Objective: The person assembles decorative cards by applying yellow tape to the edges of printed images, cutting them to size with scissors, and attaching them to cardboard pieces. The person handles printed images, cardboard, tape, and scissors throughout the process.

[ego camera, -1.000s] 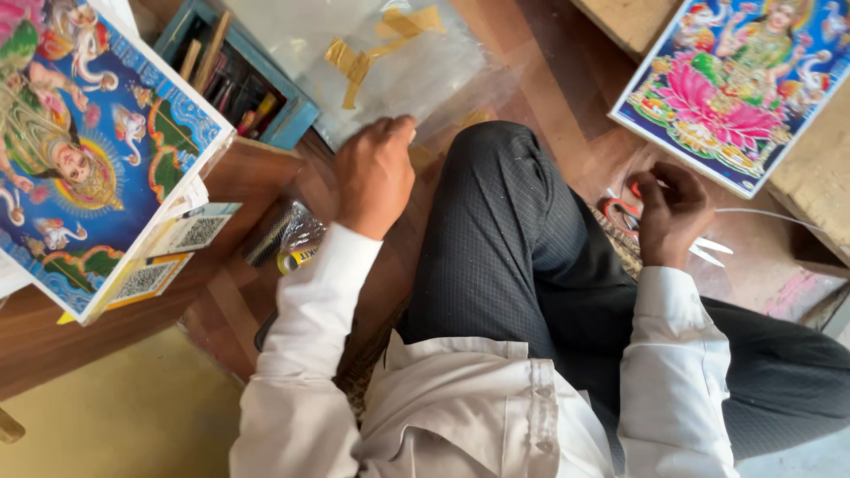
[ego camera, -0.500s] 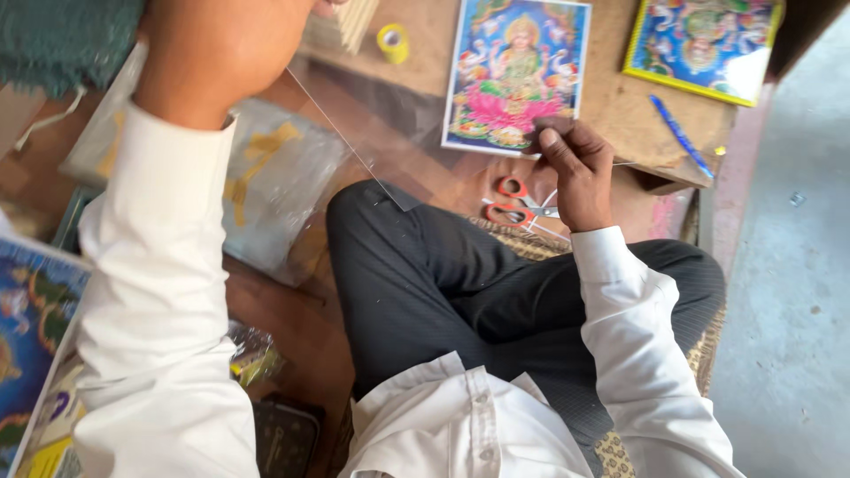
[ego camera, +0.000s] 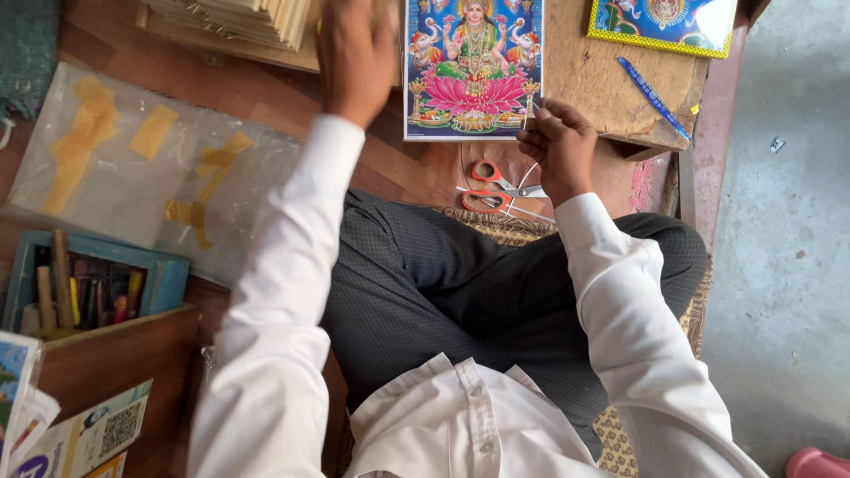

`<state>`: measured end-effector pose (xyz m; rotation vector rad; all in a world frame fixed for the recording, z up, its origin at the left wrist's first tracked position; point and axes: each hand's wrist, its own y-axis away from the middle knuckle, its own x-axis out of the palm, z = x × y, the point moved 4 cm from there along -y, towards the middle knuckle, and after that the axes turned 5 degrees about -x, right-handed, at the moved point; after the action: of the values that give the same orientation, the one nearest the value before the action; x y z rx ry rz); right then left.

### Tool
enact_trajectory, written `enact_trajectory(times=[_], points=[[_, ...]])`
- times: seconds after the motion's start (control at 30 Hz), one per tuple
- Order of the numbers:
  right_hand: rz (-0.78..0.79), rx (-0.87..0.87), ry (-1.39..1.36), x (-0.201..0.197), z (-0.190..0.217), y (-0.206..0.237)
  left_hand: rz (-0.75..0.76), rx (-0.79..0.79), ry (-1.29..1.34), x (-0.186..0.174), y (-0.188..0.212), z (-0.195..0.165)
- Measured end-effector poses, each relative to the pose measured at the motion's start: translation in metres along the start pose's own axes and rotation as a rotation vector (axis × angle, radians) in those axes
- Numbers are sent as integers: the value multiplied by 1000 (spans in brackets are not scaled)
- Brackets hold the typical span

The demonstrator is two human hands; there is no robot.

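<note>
My left hand (ego camera: 356, 55) is stretched far forward, blurred, at the edge of a stack of thin wooden strips (ego camera: 232, 21). Its fingertips run out of the top of the view, so what it grips is hidden. My right hand (ego camera: 558, 146) has its fingers curled at the lower right corner of a colourful picture print (ego camera: 474, 66) lying on a low wooden board (ego camera: 602, 84). A thin white cord (ego camera: 529, 173) runs down from that fist. Orange-handled scissors (ego camera: 490, 189) lie just below the print, beside my right wrist.
A second print (ego camera: 664, 22) and a blue pen (ego camera: 651, 93) lie on the board's right side. Clear plastic sheets with yellow tape (ego camera: 133, 168) cover the floor at left. A blue tool box (ego camera: 88, 283) and printed cards (ego camera: 84, 434) sit lower left. Grey floor (ego camera: 779, 265) is on the right.
The view has swung right and steadied. My left arm has reached forward to the strip stack. My right hand has stayed by the print's corner, above the scissors.
</note>
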<state>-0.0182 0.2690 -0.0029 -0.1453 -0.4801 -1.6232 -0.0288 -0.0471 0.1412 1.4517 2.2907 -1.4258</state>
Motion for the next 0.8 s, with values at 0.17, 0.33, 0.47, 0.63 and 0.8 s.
enact_trajectory(times=[0.17, 0.33, 0.47, 0.63, 0.8], points=[[-50, 114, 71, -10, -18, -7, 318, -308, 95, 43, 98, 27], [-85, 12, 320, -3, -14, 0, 439, -320, -17, 65, 124, 27], [-304, -172, 740, -5, -7, 6, 482, -381, -73, 71, 127, 28], [-213, -600, 1265, 0, 2, 21, 472, -373, -67, 72, 131, 32], [-59, -587, 1222, 2, -2, 30, 474, -335, -87, 70, 129, 29]])
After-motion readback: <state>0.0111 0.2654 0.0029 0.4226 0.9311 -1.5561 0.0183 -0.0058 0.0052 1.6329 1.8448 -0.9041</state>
